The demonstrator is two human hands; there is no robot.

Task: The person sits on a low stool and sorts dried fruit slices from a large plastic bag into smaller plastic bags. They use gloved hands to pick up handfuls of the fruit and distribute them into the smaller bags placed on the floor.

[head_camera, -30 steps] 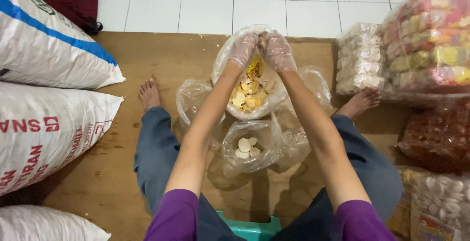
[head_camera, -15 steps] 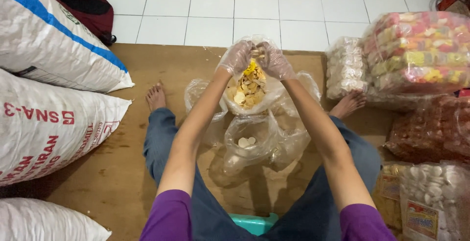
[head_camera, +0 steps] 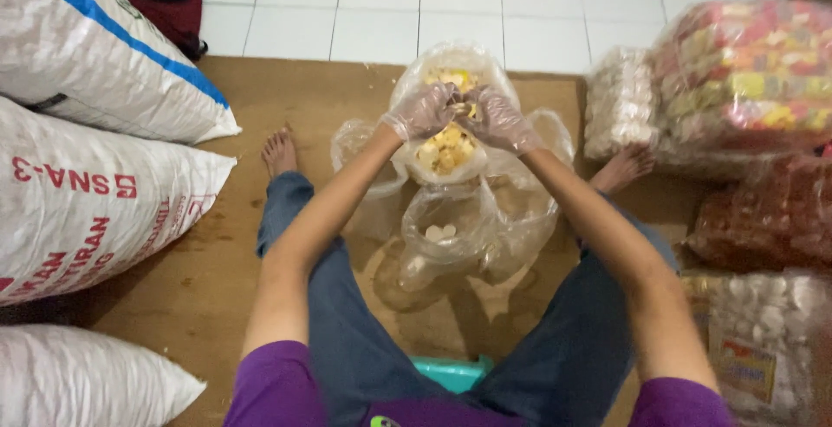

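My left hand (head_camera: 423, 110) and my right hand (head_camera: 500, 120), both in thin clear plastic gloves, grip the neck of a clear plastic bag of yellow chips (head_camera: 446, 151) held up between my knees. The two hands are close together at the bag's gathered top. Below it lies a larger open clear bag (head_camera: 451, 234) with a few pale round crackers inside. More empty-looking clear bags (head_camera: 360, 145) bunch around it on the brown wooden floor board (head_camera: 217, 245).
Three big white woven sacks (head_camera: 82, 193) lie stacked at the left. At the right are large bags of coloured crackers (head_camera: 745, 80), white crackers (head_camera: 617, 102) and reddish crackers (head_camera: 771, 210). White tile floor (head_camera: 364, 11) lies beyond. A teal stool (head_camera: 451, 371) is under me.
My hands have drawn closer together at the top of the chip bag, closing its mouth. The view has shifted slightly, with the bag lower in the frame.
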